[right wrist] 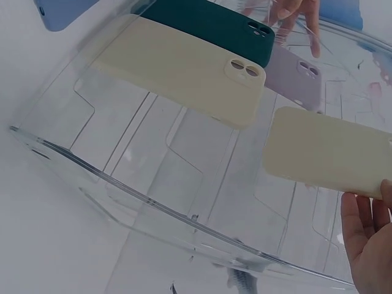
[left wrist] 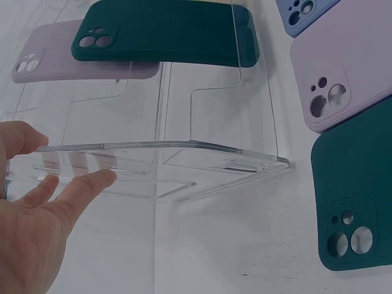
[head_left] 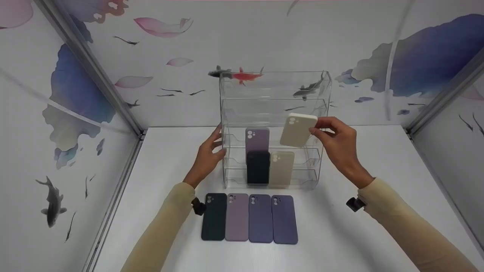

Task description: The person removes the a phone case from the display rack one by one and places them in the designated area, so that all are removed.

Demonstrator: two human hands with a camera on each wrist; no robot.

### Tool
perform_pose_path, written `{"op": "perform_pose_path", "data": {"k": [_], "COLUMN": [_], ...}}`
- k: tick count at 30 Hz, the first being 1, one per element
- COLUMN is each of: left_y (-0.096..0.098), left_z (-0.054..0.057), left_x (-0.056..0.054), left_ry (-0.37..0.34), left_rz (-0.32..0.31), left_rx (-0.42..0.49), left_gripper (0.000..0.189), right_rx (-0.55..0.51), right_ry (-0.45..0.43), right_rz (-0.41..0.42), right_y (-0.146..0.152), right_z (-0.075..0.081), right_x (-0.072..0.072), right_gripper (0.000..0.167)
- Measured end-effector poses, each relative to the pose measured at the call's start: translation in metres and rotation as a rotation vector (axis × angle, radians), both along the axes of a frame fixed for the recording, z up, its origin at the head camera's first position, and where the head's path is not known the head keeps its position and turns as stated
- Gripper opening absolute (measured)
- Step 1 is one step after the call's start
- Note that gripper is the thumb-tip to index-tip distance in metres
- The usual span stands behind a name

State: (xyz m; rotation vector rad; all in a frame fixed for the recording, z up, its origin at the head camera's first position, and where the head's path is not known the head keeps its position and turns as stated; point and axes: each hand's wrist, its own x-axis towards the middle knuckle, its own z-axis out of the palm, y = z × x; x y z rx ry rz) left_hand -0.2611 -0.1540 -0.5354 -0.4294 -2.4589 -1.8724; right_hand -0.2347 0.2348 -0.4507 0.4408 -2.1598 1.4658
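My right hand (head_left: 338, 145) pinches a cream phone case (head_left: 298, 130) at its right edge, thumb in front. The case hangs tilted before the middle tiers of a clear acrylic display rack (head_left: 274, 99). With its fingers spread, my left hand (head_left: 208, 155) touches the rack's left side; part of it is hidden behind the clear side wall. On the rack's lowest tier stand a dark green phone case (head_left: 258, 168) and another cream phone case (head_left: 282, 170), side by side. A light purple phone case (head_left: 257, 139) stands one tier higher, its lower part covered by the green one.
In front of the rack, a row of phone cases lies flat on the white table (head_left: 166, 241): dark green (head_left: 214, 217), light purple (head_left: 237, 218) and two blue-purple cases (head_left: 261, 219). Printed wall panels (head_left: 264, 37) enclose the table at the back and sides.
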Motion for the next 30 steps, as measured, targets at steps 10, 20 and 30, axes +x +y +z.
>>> {"op": "perform_pose_path", "data": {"k": [10,20,30], "left_y": [-0.001,-0.002,-0.001], "left_z": [-0.001,-0.001,-0.001], "left_x": [-0.001,-0.001,-0.001], "left_ry": [0.02,-0.003,0.011], "left_rz": [-0.012,-0.007,-0.005], "left_rx": [0.002,0.007,-0.006], "left_gripper": [0.087,0.086,0.087], "right_rx": [-0.006,0.002,-0.011], "right_ry": [0.007,0.011,-0.012], "right_rz": [0.009,0.036,0.048], "right_y": [0.007,0.012,0.015], "right_z": [0.002,-0.007,-0.015], "right_x": [0.015,0.028,0.036], "right_gripper": [0.024,0.025,0.025]}}
